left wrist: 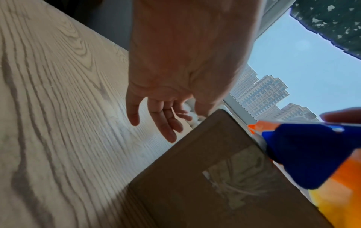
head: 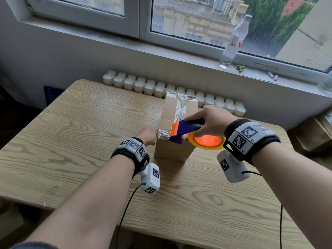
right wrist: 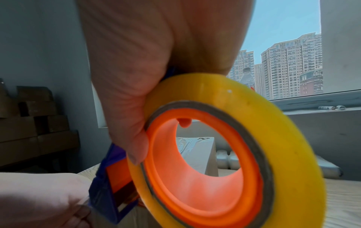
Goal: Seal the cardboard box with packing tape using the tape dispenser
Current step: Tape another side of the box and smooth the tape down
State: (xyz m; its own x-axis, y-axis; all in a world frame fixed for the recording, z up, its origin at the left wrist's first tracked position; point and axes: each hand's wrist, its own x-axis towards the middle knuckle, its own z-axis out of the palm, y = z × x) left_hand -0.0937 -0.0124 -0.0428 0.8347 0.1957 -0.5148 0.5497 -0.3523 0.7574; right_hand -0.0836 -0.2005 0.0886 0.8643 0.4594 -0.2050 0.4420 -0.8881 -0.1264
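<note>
A tall cardboard box stands on the wooden table, with a strip of clear tape running along its top. My right hand grips the blue and orange tape dispenser, whose blade end sits at the near edge of the box top. Its yellow tape roll hangs under my palm. My left hand rests against the box's upper left corner. In the left wrist view its fingers hang loose beside the box. The right wrist view is filled by the roll.
A water bottle stands on the windowsill behind a white radiator. More cardboard boxes sit on the floor at the right, and others are stacked by the wall. Cables trail from both wrist cameras over the table's near edge.
</note>
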